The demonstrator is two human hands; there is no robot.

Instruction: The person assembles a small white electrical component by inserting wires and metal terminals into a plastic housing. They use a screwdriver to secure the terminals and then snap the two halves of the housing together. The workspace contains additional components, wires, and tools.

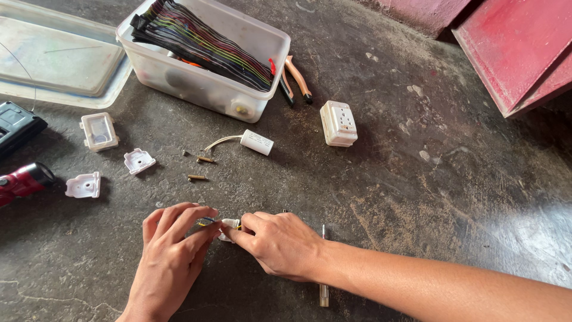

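Observation:
Both of my hands meet low in the middle of the view over a dark concrete floor. My left hand [173,250] pinches a small dark part with a brass-coloured end against a small white plastic piece [229,225]. My right hand [280,243] grips that white piece from the other side with thumb and fingertips. Most of the piece is hidden by my fingers. A thin screwdriver [323,262] lies on the floor under my right wrist.
A clear plastic tub [205,89] holds striped ribbon cables; its lid [59,56] lies to the left. Pliers [296,77], a white socket [338,123], a white capacitor [256,142], two brass screws [200,168], white cover pieces [98,131] and a red tool [24,180] lie around.

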